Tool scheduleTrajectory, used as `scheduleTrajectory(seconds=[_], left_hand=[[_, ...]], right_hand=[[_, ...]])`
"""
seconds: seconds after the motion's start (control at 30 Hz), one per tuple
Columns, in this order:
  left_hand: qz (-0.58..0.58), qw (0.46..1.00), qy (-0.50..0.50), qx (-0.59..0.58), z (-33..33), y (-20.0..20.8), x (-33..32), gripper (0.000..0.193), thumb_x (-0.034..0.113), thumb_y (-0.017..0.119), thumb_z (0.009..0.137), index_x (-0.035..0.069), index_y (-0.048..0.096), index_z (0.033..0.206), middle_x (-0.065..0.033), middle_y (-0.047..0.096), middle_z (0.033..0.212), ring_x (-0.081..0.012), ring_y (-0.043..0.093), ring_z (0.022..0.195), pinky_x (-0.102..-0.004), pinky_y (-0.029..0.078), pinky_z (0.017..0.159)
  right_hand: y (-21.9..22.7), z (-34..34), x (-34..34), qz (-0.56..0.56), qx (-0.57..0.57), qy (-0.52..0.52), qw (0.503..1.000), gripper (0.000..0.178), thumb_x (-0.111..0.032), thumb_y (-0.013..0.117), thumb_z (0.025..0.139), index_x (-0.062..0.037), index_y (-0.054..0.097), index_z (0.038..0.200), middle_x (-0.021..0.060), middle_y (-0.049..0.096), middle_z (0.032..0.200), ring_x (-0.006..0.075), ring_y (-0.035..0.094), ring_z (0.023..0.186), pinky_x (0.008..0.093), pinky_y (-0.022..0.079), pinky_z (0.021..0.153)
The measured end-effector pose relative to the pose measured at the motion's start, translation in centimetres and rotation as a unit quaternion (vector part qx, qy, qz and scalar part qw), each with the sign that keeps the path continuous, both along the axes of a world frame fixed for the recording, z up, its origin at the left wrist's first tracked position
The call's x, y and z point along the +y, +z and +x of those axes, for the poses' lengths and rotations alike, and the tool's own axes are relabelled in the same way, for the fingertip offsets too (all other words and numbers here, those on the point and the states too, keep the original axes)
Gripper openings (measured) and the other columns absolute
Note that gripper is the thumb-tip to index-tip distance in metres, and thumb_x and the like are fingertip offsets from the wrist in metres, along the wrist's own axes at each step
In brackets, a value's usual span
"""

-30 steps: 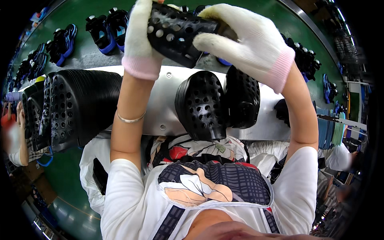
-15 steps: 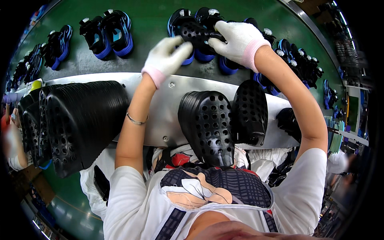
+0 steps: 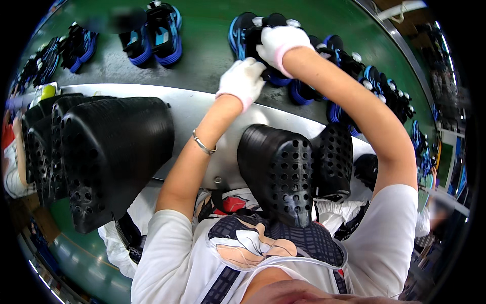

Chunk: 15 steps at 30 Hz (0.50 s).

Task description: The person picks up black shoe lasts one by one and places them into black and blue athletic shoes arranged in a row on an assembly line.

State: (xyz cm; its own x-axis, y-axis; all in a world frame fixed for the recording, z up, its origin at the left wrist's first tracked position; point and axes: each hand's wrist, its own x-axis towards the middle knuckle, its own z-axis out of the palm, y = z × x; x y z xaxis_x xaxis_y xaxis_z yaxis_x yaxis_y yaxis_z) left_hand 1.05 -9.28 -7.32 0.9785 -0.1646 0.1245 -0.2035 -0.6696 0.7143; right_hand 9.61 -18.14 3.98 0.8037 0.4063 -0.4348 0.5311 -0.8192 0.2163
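Both my hands, in white gloves with pink cuffs, reach over a group of black sneakers with blue soles (image 3: 236, 36). My right hand (image 3: 284, 44) is closed around a dark piece, apparently a black perforated shoe insert (image 3: 254, 43), mostly hidden by the glove and the dark shoes. Lower and to the left, my left hand (image 3: 243, 80) has its fingers curled in against the dark shoe parts; what they grip is hidden. Nearer my body, a nested stack of black perforated inserts (image 3: 288, 172) stands beside a second, smaller stack (image 3: 334, 162).
A metal ledge (image 3: 197, 96) runs between me and the green work surface (image 3: 207, 45). Large nested insert stacks (image 3: 119, 142) fill its left end. More sneakers (image 3: 164, 35) stand at the far left, with further rows curving down the right (image 3: 387, 93). Other people (image 3: 17, 162) are at the edges.
My left hand has moved right, closer to my right hand. The insert, plainly visible between my hands before, is now mostly covered. The whole view has shifted, with the sneakers' places changing in it.
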Motion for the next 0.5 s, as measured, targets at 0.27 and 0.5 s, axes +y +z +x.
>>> scheduleTrajectory(seconds=[0.27, 0.5], left_hand=[[0.073, 0.967, -0.076, 0.231, 2.1, 3.6, 2.1, 0.027, 0.023, 0.063, 0.077, 0.008, 0.072, 0.098, -0.0166, 0.068, 0.106, -0.0332, 0.066, 0.098, -0.0413, 0.054, 0.084], [0.133, 0.958, -0.050, 0.250, 1.4, 2.7, 3.7, 0.025, 0.026, 0.064, 0.078, 0.012, 0.070, 0.098, -0.0121, 0.068, 0.102, -0.0320, 0.065, 0.098, -0.0400, 0.053, 0.085]], right_hand=[[-5.9, 1.9, 2.8, -0.107, -0.181, 0.134, 0.968, 0.031, -0.013, 0.055, 0.083, -0.0076, 0.062, 0.113, 0.0149, 0.064, 0.114, 0.0290, 0.060, 0.108, 0.0399, 0.045, 0.092], [-1.7, -0.4, 5.4, -0.024, -0.067, 0.071, 0.995, 0.020, -0.022, 0.055, 0.089, -0.0075, 0.066, 0.097, 0.0136, 0.071, 0.094, 0.0291, 0.070, 0.087, 0.0402, 0.056, 0.075]])
